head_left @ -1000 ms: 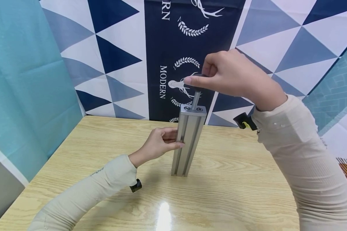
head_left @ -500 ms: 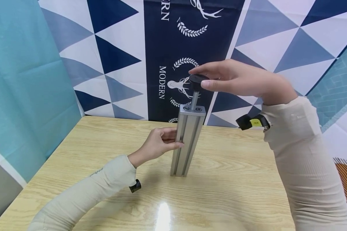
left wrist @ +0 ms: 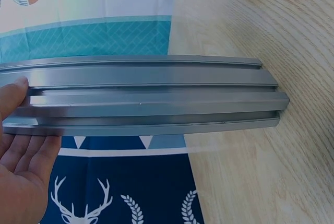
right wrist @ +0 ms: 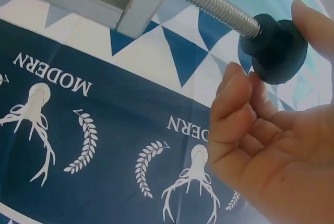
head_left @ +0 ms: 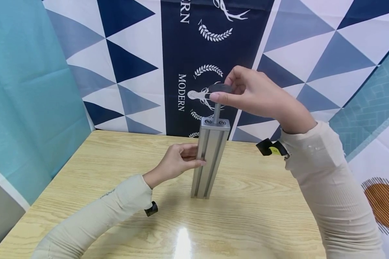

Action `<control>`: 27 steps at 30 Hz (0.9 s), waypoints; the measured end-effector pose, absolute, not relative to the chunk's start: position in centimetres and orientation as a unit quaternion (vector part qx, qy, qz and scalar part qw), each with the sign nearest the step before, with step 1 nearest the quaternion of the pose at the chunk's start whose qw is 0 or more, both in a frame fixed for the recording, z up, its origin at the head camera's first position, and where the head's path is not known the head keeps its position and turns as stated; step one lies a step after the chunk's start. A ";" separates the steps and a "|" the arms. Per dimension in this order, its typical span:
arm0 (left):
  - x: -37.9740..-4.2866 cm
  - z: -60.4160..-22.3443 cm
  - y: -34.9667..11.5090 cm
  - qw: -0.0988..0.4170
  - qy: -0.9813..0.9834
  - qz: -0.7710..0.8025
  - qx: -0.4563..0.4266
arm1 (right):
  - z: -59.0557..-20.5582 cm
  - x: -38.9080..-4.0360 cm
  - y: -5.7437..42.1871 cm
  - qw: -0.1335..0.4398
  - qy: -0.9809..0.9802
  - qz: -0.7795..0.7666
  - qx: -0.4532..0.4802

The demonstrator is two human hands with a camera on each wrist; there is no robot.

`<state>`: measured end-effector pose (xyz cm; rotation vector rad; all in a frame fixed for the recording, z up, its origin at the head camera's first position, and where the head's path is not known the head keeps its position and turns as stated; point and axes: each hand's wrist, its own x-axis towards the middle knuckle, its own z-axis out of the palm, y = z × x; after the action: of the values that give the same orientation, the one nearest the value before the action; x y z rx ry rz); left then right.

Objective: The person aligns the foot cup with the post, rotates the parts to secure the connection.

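A silver aluminium profile (head_left: 214,151) stands upright on the table, tilted slightly in the head view. My left hand (head_left: 173,162) grips it around mid-height, thumb on the near face and fingers behind. In the left wrist view the long grooves of the profile (left wrist: 156,104) show clearly. A plate with two screws (head_left: 215,126) caps its top. From the plate rises a threaded rod (right wrist: 216,4) ending in a black round levelling foot (right wrist: 279,51). My right hand (head_left: 262,93) pinches the foot's rim between thumb and curled fingers.
The wooden table (head_left: 262,201) carries a bright light reflection near the front. Behind it hangs a patterned cloth (head_left: 129,72) with triangles and deer heads. A teal curtain (head_left: 19,90) borders the left side.
My right hand loosened on the foot with fingers spread half a second ago, its wrist turned, and now pinches the rim again. The left hand and the profile have stayed in place.
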<state>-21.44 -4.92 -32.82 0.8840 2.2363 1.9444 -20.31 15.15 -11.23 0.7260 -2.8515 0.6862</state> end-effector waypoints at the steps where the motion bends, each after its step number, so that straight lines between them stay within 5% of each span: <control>1: -21.4 -32.8 -5.0 0.024 0.724 0.628 0.285 | -11.3 -20.2 15.1 0.064 -0.944 0.222 0.237; 5: -21.5 -32.8 -5.0 0.023 0.726 0.626 0.284 | -11.2 -20.0 15.2 0.051 -0.943 0.221 0.245; 16: -21.4 -32.9 -4.8 0.018 0.726 0.627 0.283 | -11.3 -21.4 16.9 -0.102 -0.860 0.351 0.356; 27: -21.4 -32.9 -5.0 0.016 0.724 0.626 0.291 | -12.2 -20.5 15.1 0.037 -0.909 0.347 0.229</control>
<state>-21.41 -4.97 -32.93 0.9051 2.2501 1.9449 -20.53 15.09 -12.20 0.7031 -2.7897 1.0648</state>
